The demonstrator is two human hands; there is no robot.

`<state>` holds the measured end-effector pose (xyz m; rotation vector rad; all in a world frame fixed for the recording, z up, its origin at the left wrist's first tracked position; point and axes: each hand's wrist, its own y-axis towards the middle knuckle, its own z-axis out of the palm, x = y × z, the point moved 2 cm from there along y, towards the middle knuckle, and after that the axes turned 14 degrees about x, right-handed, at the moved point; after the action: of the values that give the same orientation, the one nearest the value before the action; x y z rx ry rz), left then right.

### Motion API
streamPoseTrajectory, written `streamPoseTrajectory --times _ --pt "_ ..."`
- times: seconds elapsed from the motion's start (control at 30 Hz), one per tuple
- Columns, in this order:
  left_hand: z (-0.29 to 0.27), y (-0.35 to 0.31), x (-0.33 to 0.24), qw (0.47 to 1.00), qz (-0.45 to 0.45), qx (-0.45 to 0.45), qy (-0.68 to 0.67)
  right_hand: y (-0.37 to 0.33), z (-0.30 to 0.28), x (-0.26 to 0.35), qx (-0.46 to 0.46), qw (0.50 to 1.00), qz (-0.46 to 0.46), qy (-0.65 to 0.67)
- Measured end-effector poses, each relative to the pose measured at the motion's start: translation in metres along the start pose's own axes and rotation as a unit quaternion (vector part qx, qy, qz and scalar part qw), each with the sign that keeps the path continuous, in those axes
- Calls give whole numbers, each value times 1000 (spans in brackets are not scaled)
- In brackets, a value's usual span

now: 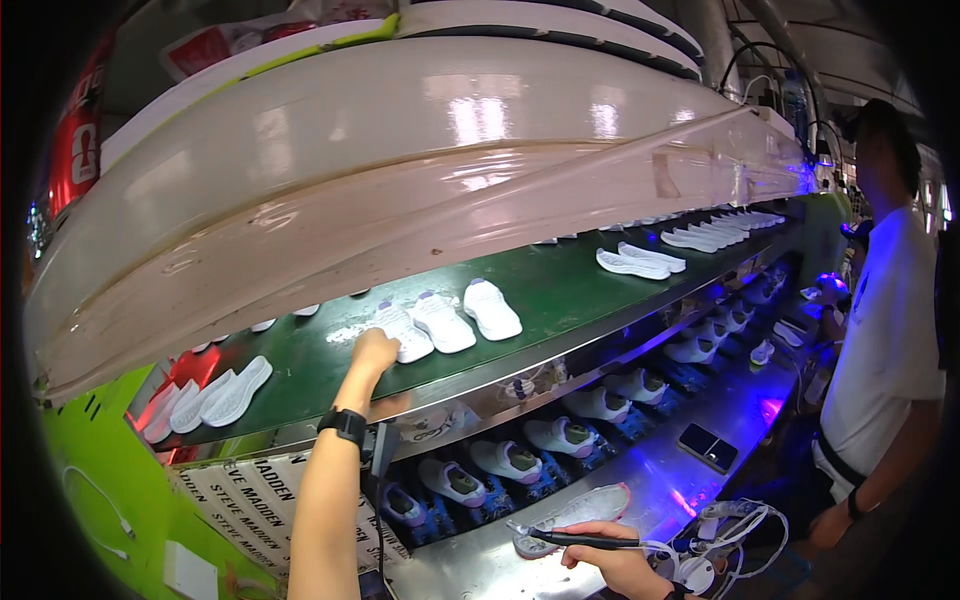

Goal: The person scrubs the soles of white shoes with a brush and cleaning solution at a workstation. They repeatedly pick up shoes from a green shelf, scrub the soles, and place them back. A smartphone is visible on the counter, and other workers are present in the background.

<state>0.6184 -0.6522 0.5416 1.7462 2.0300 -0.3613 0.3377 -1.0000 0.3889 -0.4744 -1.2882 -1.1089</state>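
Observation:
My left hand (376, 351) reaches up to the green conveyor belt (560, 310), its fingers closed at the near left edge of a white shoe sole (404, 332). Two more white soles lie just right of it. My right hand (612, 562), low in the view, grips a black pen-shaped tool (585, 539) with a metal tip. That tip is over the left end of a pale shoe sole (580, 512) with a pinkish rim, lying on the metal worktop (450, 565). The fingertips of my left hand are partly hidden.
White sneakers (505, 460) stand in a row on a lower rack. A phone (708, 447) and tangled white cables (735, 535) lie at the right. Another person (880, 330) works there. A plastic-draped hood (420, 190) overhangs the belt; more soles (236, 392) lie left.

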Motion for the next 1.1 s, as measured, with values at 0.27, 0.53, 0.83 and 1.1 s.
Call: streamPoseTrajectory --times 0.27,0.53,0.83,1.1 --pt "27 -196 14 815 197 46 -543 5 -34 -35 -102 991 0 83" --pt "258 -343 81 353 92 285 -887 5 46 -60 158 965 110 -179" --pt "275 -351 84 267 122 261 -920 17 26 -93 211 933 3 -292" --pt "246 -342 106 302 86 223 -923 31 64 -61 451 871 93 -170"
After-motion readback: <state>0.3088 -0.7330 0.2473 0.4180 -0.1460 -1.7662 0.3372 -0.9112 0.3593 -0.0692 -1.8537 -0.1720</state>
